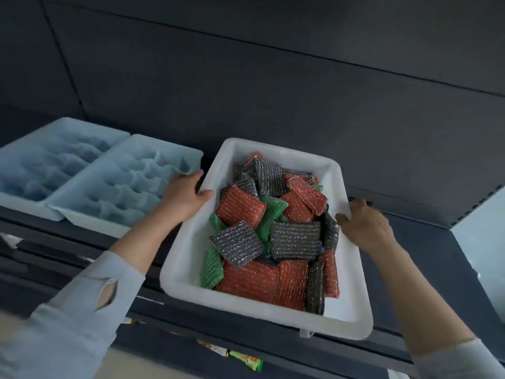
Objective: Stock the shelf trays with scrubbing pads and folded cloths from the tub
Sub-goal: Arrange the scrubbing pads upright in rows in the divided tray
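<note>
At the centre of the frame, on a dark shelf (426, 242): one white plastic tub (191, 258), rectangular, deep-walled, its near end overhanging the shelf's front edge. Contents: a loose heap of scrubbing pads (273, 228) with glittering thread, in red, dark grey and green, lying at all angles and overlapping; folded cloths cannot be told apart from the pads in this view. Left hand (185, 194), at the tub's left rim toward the far corner: thumb hooked over the rim's top, fingers curled down the outside wall, gripping the tub. Right hand (366, 222), at the tub's right rim about midway: thumb laid over the rim toward the pads, fingers wrapped down the outer wall, also gripping the tub; fingertips hidden behind the rim. Both arms wear pale grey-blue sleeves (82, 310). At the left of the frame, on the same shelf: two pale blue shelf trays (117, 184), side by side and touching, each divided by wavy partitions into rows of small compartments, none holding a pad; the nearer tray's right edge lies just beside the left hand. Behind, across the upper frame: dark panelled wall (273, 77). At the bottom centre, below the shelf: small coloured packets (243, 358), blurred.
</note>
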A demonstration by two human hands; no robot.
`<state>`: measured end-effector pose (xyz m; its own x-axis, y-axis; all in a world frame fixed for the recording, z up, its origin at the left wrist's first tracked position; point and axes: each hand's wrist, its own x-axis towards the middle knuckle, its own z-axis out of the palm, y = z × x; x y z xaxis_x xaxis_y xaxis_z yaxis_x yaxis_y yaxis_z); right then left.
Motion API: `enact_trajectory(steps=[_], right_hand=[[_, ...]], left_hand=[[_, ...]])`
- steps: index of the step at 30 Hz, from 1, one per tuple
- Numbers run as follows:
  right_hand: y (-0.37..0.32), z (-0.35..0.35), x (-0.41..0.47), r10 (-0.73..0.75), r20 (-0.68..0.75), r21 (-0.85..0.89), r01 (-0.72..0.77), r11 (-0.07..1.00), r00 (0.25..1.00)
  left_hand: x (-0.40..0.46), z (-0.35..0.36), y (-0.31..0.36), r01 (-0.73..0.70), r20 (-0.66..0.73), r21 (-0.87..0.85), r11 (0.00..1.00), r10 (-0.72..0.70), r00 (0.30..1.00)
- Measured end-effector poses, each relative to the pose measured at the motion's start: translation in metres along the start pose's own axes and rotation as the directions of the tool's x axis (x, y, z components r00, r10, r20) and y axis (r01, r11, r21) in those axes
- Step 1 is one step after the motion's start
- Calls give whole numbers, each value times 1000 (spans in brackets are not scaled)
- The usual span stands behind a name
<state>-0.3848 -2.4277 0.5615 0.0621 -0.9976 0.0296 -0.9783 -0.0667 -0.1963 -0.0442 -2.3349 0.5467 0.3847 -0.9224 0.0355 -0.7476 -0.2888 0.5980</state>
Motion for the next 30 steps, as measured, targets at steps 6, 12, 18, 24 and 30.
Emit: enact_trajectory(steps=[6, 12, 18, 24, 30], right_hand=[[-57, -4, 12, -269, -38, -12, 268, 963, 962], [-62, 16, 25, -250, 19, -101, 251, 963, 968], [-62, 2, 19, -256, -134, -135, 238, 962, 957], [-60, -7, 7, -148, -538, 247, 323, 913, 830], [-56, 13, 4, -160, 28, 221, 150, 964, 987]], left_hand=[[5, 7, 56, -429, 227, 222, 876, 382, 896], [19, 28, 52, -335, 423, 291, 896, 194, 885], [11, 22, 53, -450, 317, 288, 845, 359, 878], [17, -1, 64, -274, -81, 9, 962, 274, 958], [39, 30, 107, -81, 220, -143, 986, 112, 969]])
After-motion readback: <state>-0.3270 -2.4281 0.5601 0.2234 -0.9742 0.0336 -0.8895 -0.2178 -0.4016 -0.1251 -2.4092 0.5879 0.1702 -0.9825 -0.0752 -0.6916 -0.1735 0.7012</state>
